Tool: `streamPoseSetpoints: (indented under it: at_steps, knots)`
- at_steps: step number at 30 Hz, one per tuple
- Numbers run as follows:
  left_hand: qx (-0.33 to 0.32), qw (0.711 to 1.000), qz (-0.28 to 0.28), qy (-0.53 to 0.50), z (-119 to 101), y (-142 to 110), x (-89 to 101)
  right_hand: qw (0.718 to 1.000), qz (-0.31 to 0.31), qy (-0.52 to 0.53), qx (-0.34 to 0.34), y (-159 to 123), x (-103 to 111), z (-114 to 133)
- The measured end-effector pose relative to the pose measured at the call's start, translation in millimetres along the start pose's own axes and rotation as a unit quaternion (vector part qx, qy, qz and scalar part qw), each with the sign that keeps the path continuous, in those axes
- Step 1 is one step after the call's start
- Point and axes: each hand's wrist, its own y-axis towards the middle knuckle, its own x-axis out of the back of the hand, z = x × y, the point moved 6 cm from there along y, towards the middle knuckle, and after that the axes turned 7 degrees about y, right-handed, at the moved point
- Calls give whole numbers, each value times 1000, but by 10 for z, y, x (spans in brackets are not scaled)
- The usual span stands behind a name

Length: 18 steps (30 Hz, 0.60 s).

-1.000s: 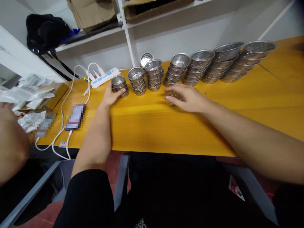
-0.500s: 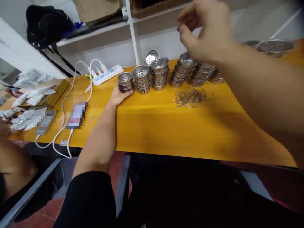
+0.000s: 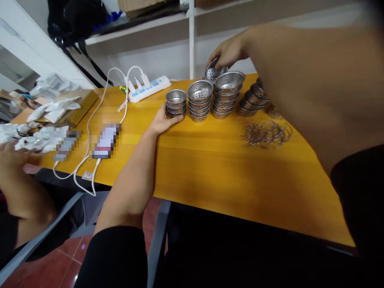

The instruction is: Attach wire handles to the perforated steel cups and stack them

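My left hand [image 3: 164,121] is wrapped round the lower part of a short stack of perforated metal cups [image 3: 176,99] standing on the table. At the back, my right hand [image 3: 229,54] has its fingers on a single perforated metal cup [image 3: 214,73], which is tilted behind the other stacks; my thumb reaches into its mouth. Between the hands stand a taller stack of cups [image 3: 199,98] and another stack [image 3: 226,100]. A leaning stack [image 3: 253,98] sits farther right, partly hidden by my right forearm. In front of it lies a heap of thin bent wires [image 3: 267,134].
A white power strip [image 3: 151,89] with plugged cables lies left of the cups. Two phones, one of them a blurred phone [image 3: 106,141], trail white cables. Plastic-wrapped packets [image 3: 57,108] and another person's arm [image 3: 22,180] are at far left. A white shelf [image 3: 192,44] stands behind the table.
My right hand has come down and left from the air above the right-hand stacks onto the tilted cup at the back. My left hand stays at its stack. The view has shifted.
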Motion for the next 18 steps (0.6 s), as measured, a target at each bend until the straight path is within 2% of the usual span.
streamPoseSetpoints:
  at_steps: [2,3,9,13,18]
  knots:
    - [1,1000,-4,-8,58,15,-9,992,88,-20,-87,55,-133,-187]
    - [2,1000,-7,-13,79,19,-11,988,104,-23,-111,70,-161,-243]
    - [-7,1000,7,-1,-15,-31,-31,971,142,-5,-194,12,-292,-379]
    - [-14,1000,20,10,-65,-46,-46,970,132,5,-206,-59,-297,-364]
    - [-14,1000,9,6,5,-8,-34,976,115,14,-186,-74,-250,-293]
